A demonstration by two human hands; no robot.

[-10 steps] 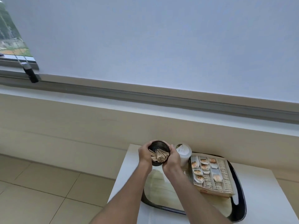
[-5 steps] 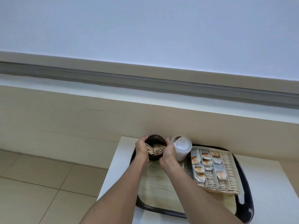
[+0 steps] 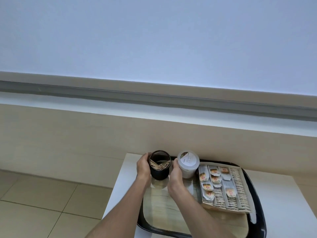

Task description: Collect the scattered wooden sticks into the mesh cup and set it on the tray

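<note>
Pale wall and a low ledge fill most of our view; at six o'clock sits a white table [image 3: 283, 194] carrying a dark tray [image 3: 255, 212]. We judge the task nearly done: the wooden sticks [image 3: 161, 164] lie inside the mesh cup [image 3: 159, 166], which stands upright at the tray's far-left corner, about eleven o'clock. Our left hand [image 3: 143, 166] and right hand [image 3: 175, 172] curl round its sides, so only letting go seems left. Just beside the cup at three o'clock stands a lidded white tub [image 3: 187, 164], crowding our right hand; a box of tea bags [image 3: 224, 188] lies further right.
</note>
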